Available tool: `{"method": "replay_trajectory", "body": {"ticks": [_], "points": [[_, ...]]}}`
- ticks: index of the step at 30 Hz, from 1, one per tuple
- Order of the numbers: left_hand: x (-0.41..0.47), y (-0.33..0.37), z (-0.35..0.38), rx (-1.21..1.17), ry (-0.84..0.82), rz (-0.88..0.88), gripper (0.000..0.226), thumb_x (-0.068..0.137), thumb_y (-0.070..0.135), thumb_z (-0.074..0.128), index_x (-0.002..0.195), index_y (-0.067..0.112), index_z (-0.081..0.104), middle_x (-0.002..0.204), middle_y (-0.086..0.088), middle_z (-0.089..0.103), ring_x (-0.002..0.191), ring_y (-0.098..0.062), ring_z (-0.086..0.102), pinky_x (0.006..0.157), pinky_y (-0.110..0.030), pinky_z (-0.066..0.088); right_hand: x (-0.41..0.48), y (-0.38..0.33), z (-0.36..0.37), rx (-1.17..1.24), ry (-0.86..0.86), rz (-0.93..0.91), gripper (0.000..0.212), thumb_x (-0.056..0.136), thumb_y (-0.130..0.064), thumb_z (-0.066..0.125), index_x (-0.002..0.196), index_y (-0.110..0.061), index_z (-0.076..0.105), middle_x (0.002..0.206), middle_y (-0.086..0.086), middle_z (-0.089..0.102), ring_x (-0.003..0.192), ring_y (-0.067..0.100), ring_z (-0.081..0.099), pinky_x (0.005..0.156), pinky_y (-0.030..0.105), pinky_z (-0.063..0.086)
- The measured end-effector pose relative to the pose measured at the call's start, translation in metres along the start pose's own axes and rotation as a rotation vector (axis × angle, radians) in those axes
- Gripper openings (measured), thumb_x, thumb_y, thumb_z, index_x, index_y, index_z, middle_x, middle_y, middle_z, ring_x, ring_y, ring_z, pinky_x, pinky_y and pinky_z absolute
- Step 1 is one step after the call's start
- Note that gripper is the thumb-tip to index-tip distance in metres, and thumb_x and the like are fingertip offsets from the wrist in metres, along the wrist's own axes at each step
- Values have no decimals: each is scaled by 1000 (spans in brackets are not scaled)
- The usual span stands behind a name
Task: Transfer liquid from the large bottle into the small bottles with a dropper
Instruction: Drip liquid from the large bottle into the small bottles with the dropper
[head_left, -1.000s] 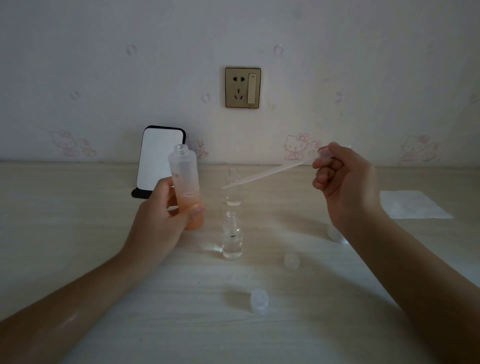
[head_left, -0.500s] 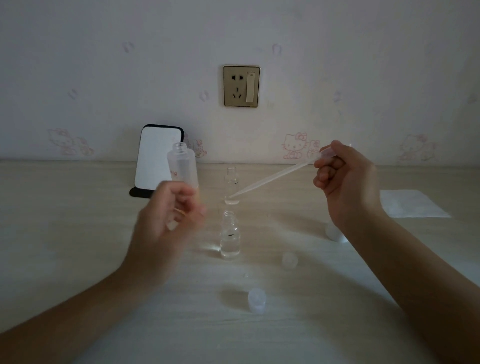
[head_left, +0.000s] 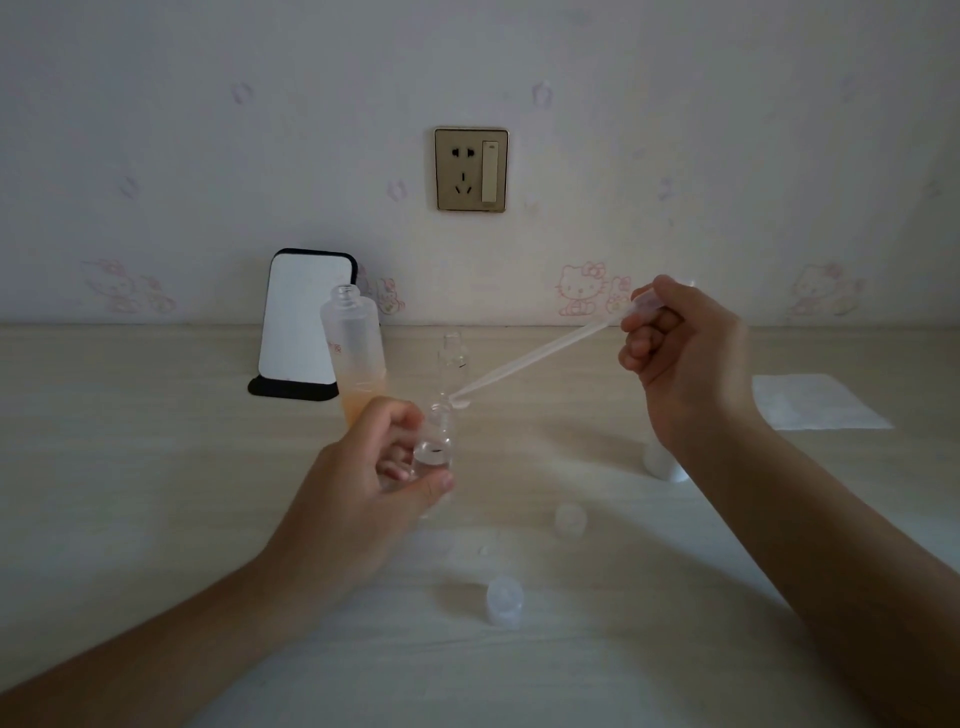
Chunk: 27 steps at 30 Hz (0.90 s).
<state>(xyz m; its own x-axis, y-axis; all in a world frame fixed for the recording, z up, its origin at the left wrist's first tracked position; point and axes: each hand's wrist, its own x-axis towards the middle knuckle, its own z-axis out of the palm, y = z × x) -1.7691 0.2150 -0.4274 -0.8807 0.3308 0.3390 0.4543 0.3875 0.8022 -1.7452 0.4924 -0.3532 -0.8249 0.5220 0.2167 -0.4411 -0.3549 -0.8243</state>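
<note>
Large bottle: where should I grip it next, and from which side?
Grip the large bottle round its straight mid-body, coming from its left side. It stands upright and uncapped, so keep it level; the left hand on the small bottle and the dropper crowd its right.

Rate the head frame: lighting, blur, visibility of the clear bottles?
Head view: dim light, darker toward the corners; left hand and right hand sharp, no motion blur; the clear small bottle and dropper barely stand out against the pale table; soft shadows.
</note>
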Motion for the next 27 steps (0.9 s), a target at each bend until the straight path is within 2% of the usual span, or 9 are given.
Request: {"method": "replay_trajectory", "body": {"ticks": [3, 7, 10, 12, 16, 19, 22, 24, 27], "points": [[0, 2, -1, -3, 28, 17, 51, 83, 21, 88, 103, 53, 54, 102, 23, 71, 82, -10, 63, 75, -14, 49, -1, 0, 0, 0, 0, 2, 37, 101, -14, 53, 65, -13, 62, 62, 4, 58, 47, 13, 44, 46, 24, 39], [0, 2, -2, 2, 32, 24, 42, 83, 20, 87, 108, 39, 59, 104, 23, 73, 84, -8, 64, 79, -21, 52, 0, 0, -1, -24, 5, -3, 32, 100, -13, 53, 70, -11, 60, 63, 5, 58, 48, 14, 44, 47, 25, 39], [-1, 2, -3, 16, 10, 63, 43, 83, 22, 89, 108, 42, 61, 104, 23, 73, 85, -2, 65, 75, -12, 48, -1, 0, -1, -86, -12, -52, 21, 91, -14, 60, 71, -10, 63, 64, 7, 59, 48, 15, 45, 47, 27, 39], [-2, 3, -2, 26, 6, 86, 44, 79, 33, 86, 110, 49, 60, 104, 24, 73, 85, -1, 64, 74, -8, 46, -3, 0, 0, -109, -39, -70, 18, 84, -15, 63, 66, -12, 66, 64, 8, 60, 48, 17, 45, 47, 28, 39], [-2, 3, -2, 76, -4, 108, 44, 74, 43, 78, 111, 56, 59, 106, 27, 68, 93, 0, 63, 74, -4, 44, -3, 1, 0, -113, -110, -73, 42, 102, -14, 60, 61, -19, 69, 65, 6, 62, 46, 15, 46, 47, 25, 40], [-3, 4, -3, 110, -17, 126, 45, 74, 45, 78, 108, 67, 57, 110, 31, 66, 100, 1, 62, 75, -3, 44, -2, 0, -1, -111, -116, -59, 45, 106, -13, 56, 64, -19, 69, 63, 5, 60, 46, 12, 44, 45, 23, 40], [-3, 4, -3, 112, -14, 128, 46, 76, 42, 81, 109, 66, 58, 110, 30, 66, 102, 0, 63, 76, -3, 43, -2, 1, -2, -107, -111, -50, 41, 106, -13, 57, 67, -16, 68, 63, 4, 59, 45, 11, 43, 44, 22, 40], [-3, 3, -3, 116, -4, 131, 49, 81, 32, 88, 109, 60, 60, 109, 30, 67, 101, 1, 64, 78, -3, 44, -2, 1, -1, -96, -95, -48, 44, 106, -13, 56, 65, -18, 69, 63, 4, 59, 46, 11, 43, 44, 22, 41], [-2, 2, -4, 122, 14, 107, 50, 85, 22, 87, 109, 58, 61, 107, 32, 68, 101, 3, 64, 79, -1, 42, -1, -1, -1, -59, -37, -50, 37, 106, -15, 57, 69, -15, 65, 66, 3, 60, 48, 11, 44, 46, 23, 41]]}}
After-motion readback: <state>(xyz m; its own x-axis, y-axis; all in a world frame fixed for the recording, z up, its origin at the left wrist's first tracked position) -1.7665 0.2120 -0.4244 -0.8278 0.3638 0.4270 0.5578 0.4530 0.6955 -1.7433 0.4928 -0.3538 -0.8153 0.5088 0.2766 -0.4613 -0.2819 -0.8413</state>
